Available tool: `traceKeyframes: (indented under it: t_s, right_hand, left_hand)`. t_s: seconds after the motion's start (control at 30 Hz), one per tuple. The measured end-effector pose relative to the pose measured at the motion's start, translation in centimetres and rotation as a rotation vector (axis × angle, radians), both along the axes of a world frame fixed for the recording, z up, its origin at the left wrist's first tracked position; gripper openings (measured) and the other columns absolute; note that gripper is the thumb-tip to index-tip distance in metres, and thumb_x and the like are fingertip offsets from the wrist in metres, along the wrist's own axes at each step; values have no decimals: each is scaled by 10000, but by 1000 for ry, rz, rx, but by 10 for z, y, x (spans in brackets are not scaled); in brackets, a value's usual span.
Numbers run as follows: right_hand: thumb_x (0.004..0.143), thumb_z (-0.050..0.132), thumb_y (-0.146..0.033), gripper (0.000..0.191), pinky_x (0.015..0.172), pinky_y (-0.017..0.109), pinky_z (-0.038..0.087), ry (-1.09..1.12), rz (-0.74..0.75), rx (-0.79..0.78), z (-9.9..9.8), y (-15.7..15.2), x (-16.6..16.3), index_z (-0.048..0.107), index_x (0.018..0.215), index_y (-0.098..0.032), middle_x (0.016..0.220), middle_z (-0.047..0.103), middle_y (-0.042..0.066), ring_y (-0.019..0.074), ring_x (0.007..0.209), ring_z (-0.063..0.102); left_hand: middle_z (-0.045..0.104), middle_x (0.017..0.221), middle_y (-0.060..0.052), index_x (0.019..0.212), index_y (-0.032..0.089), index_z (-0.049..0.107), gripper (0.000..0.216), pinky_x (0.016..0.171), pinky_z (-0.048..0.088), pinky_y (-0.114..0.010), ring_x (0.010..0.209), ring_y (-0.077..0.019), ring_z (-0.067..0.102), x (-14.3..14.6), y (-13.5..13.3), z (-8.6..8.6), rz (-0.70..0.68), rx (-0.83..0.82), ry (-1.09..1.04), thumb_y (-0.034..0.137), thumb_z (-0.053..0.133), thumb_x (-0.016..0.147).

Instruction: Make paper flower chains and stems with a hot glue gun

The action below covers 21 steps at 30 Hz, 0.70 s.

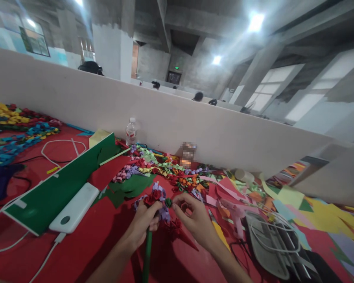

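My left hand (144, 224) is wrapped round the top of a green stem (147, 255) that carries a bunch of red and purple paper flowers (156, 195). My right hand (194, 218) is beside it, its thumb and forefinger pinched on a small green paper piece (168, 203) at the edge of the bunch. A red paper cone (184, 237) lies on the red table cover (85, 243) just below both hands.
A white power bank (74, 212) rests on a green board (56, 192) at left. Piles of rolled paper flowers (165, 169), a water bottle (131, 131), a pink glue gun (234, 214), coloured paper scraps (312, 212) and a low partition wall (194, 129) surround the spot.
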State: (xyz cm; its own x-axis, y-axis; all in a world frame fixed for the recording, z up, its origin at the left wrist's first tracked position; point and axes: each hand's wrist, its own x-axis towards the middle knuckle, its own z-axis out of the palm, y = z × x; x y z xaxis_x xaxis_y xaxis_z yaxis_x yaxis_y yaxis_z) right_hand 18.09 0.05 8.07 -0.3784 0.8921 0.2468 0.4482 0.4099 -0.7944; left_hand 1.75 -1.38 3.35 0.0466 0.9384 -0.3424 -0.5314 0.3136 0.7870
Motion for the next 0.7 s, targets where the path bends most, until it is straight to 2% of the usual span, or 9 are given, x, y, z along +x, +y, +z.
traceKeyframes:
  t_s: [0.3,0.7]
  right_hand:
    - [947,567,-312,144,660,272,454,-3,11,21,0,1,-2,637,893,-198,812,651,21,169,726,576]
    - [958,544,-246,123,676,261,436,-87,36,137,6,2,-6,630,882,-201,822,652,11,155,735,574]
  left_hand:
    - [376,513,138,743,217,443,449,363,145,-163,346,-1,240,-1,1,-1,-14,6,-16,392,837,617]
    - [382,499,143,750,225,415,529,354,153,-155,358,-2,244,-2,0,3,-6,-7,2,431,861,553]
